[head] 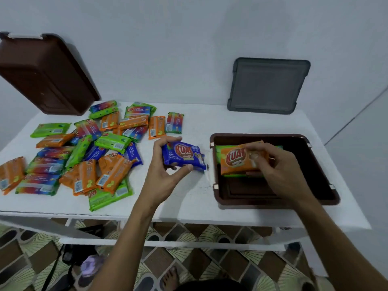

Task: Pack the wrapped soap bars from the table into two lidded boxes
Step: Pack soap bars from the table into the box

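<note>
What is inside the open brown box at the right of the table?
The right hand holds an orange soap bar over green wrapping at the far end; the near floor is bare. How many green bars lie beneath is hidden.

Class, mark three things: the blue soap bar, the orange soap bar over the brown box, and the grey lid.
blue soap bar (184,154), head view, middle of printed front.
orange soap bar (234,160), head view, left half of printed front.
grey lid (267,86), head view, centre of flat panel.

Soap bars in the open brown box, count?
2 visible: an orange bar gripped by the right hand, lying on a green bar in the brown box. More may hide beneath.
</note>
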`<state>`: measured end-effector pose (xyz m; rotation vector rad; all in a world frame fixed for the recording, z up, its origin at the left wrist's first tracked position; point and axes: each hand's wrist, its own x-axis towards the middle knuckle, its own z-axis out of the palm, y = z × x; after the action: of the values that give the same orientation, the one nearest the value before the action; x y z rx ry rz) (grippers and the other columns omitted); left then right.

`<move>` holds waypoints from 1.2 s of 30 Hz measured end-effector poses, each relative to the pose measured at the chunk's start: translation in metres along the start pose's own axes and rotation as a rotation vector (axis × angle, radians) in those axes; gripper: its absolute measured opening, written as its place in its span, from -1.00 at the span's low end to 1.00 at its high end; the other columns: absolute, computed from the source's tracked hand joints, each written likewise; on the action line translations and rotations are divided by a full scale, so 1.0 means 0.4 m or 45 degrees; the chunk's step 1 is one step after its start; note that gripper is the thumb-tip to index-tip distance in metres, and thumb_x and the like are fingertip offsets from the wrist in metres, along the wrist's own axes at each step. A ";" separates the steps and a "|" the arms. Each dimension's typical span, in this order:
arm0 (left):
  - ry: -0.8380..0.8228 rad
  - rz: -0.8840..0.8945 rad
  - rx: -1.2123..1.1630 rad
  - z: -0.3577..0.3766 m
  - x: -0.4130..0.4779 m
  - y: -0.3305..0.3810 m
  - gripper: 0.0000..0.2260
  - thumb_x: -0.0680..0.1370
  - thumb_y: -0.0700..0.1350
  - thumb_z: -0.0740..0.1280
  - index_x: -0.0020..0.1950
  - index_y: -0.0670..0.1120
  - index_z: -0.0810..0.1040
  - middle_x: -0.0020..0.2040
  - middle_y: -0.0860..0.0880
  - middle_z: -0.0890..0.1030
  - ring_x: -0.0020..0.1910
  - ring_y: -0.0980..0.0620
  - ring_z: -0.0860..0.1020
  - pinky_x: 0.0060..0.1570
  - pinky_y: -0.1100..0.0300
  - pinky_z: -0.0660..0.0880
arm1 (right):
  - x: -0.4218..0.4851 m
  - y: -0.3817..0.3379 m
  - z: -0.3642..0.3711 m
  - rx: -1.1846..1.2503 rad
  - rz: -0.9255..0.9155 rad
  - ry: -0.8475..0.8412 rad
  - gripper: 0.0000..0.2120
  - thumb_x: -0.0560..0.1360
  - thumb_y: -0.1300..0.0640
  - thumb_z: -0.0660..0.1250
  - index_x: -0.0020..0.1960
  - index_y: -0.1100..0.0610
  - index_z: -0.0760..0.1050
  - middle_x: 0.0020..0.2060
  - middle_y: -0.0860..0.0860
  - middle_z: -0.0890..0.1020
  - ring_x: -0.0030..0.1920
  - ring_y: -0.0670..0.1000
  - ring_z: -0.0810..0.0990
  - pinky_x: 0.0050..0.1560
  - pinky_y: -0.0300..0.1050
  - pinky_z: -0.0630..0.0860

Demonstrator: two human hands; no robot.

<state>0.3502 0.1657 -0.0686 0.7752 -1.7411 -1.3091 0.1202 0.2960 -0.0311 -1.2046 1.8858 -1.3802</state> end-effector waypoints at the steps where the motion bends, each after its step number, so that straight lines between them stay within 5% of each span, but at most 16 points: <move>1: -0.005 -0.033 -0.073 0.029 0.002 -0.002 -0.45 0.44 -0.20 0.50 0.31 0.03 0.32 0.35 0.07 0.46 0.20 -0.01 0.56 0.07 -0.03 0.58 | -0.002 0.009 -0.032 0.027 0.062 -0.028 -0.79 0.59 0.27 0.26 0.08 0.08 0.62 0.08 -0.06 0.60 0.05 -0.02 0.66 -0.15 -0.06 0.68; 6: 0.007 -0.143 -0.226 0.134 0.008 -0.010 -0.47 0.46 -0.31 0.44 0.33 -0.02 0.33 0.32 0.02 0.48 0.22 0.06 0.55 0.05 0.17 0.58 | 0.001 0.062 -0.113 -0.035 0.291 -0.226 -0.68 0.58 0.32 0.22 0.11 0.01 0.64 0.06 -0.09 0.60 -0.01 -0.06 0.66 -0.23 -0.04 0.67; 10: 0.045 -0.213 -0.218 0.177 0.017 -0.016 -0.49 0.49 -0.29 0.41 0.34 0.06 0.34 0.27 0.10 0.46 0.18 0.20 0.54 -0.06 0.28 0.58 | 0.045 0.128 -0.104 -0.017 0.405 -0.540 -0.70 0.55 0.35 0.30 0.17 0.05 0.60 0.11 0.04 0.63 0.07 0.01 0.67 0.03 0.07 0.65; 14: 0.029 -0.228 -0.201 0.199 0.020 -0.029 -0.51 0.51 -0.31 0.38 0.33 0.10 0.35 0.32 0.04 0.45 0.24 0.10 0.52 -0.02 0.27 0.58 | 0.093 0.175 -0.052 0.063 0.607 -0.796 -0.66 0.51 0.40 0.32 0.24 0.15 0.55 0.14 0.16 0.64 0.11 0.08 0.66 0.14 0.04 0.60; 20: 0.019 -0.240 -0.179 0.208 0.023 -0.034 -0.51 0.52 -0.29 0.38 0.34 0.10 0.34 0.34 0.01 0.44 0.26 0.06 0.51 -0.03 0.27 0.58 | 0.149 0.192 -0.038 -0.685 0.346 -0.815 -0.73 0.51 0.37 0.34 0.16 0.15 0.59 0.05 0.07 0.58 -0.05 0.03 0.65 -0.10 -0.11 0.66; 24: 0.011 -0.251 -0.179 0.208 0.025 -0.035 -0.51 0.52 -0.28 0.37 0.34 0.11 0.33 0.32 0.05 0.45 0.24 0.12 0.52 -0.04 0.27 0.58 | 0.141 0.211 -0.011 -0.988 0.160 -0.857 -0.86 0.51 0.31 0.37 0.03 0.19 0.64 0.00 0.06 0.64 -0.24 -0.10 0.53 -0.25 -0.26 0.47; 29: 0.003 -0.264 -0.129 0.207 0.030 -0.032 -0.50 0.50 -0.23 0.40 0.35 0.11 0.34 0.33 0.05 0.44 0.26 0.09 0.50 -0.03 0.23 0.60 | 0.144 0.205 -0.055 -0.812 0.268 -0.965 -0.77 0.57 0.24 0.30 0.20 0.18 0.57 -0.29 -0.19 0.49 -0.31 -0.21 0.50 -0.29 -0.36 0.49; 32: -0.029 -0.239 -0.084 0.208 0.034 -0.020 -0.50 0.46 -0.17 0.42 0.33 0.13 0.36 0.32 0.05 0.46 0.27 0.07 0.50 -0.02 0.22 0.60 | 0.135 0.187 -0.087 -0.695 0.268 -0.841 -0.86 0.61 0.19 0.23 0.13 0.14 0.53 -0.20 0.07 0.62 -0.26 -0.01 0.65 -0.22 -0.08 0.66; 36: -0.174 -0.224 -0.131 0.244 0.039 0.014 -0.49 0.42 -0.12 0.44 0.32 0.12 0.38 0.32 0.05 0.47 0.26 0.09 0.50 0.01 0.19 0.60 | 0.101 0.123 -0.122 0.226 0.330 -0.547 -0.81 0.58 0.18 0.28 0.19 0.04 0.45 0.04 0.20 0.63 -0.04 0.14 0.71 -0.09 0.05 0.67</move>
<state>0.2571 0.1996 -0.0730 0.8107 -1.7266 -1.5897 0.0442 0.2888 -0.0556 -1.0278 1.5211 -1.0279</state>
